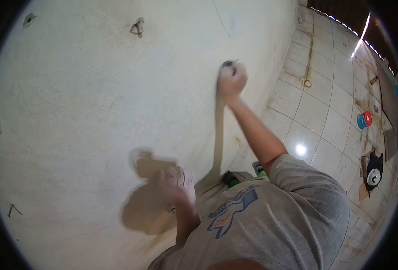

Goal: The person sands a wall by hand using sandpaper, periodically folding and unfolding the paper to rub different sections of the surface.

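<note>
- Pale wall [82, 103], pocked with dark holes, spreads behind and left of both sets of fingers.
- White floor tiles [309, 108], stained brown, lie right of the right fingers [238, 74].
- Left fingers [168, 180] look curled round a pale pink item [187, 182], probably for easy reach.
- Right fingers, blurred, bunch at a dark hole [226, 64], seemingly working there; grip, I cannot tell.

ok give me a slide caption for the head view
Right hand up at a dark spot on the wall, left hand blurred lower down, holding a pale item.
</note>
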